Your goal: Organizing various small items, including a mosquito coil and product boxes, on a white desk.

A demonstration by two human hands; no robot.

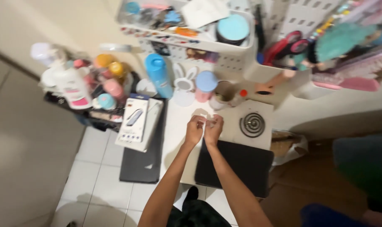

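Hands meet in the middle of the picture, over a pale tabletop (174,126). Left hand (194,131) and right hand (213,128) sit close, touching each other. Between them is a small white thing (204,118), maybe a scrap of paper or plastic, but the view is too blurry to be sure. The fingers (198,121) of both hands are curled in and pinch this white thing from each side. It is held just above the tabletop, near the far edge of a black pad (241,164).

Just to the right of the hands lies a dark spiral coil (252,124) on a pale square board (266,141). To the left lies a white box (133,122) with a picture on it, on top of a dark flat mat (142,166).

Behind the hands stand a tall blue bottle (158,75), a white cup with bunny ears (184,87) and a pink cup with a blue lid (205,85). Further left is a crowd of small bottles and jars (90,82) in pink, yellow and white. At the back is a white shelf basket (187,35) full of little things. White floor tiles (96,168) show below the tabletop.
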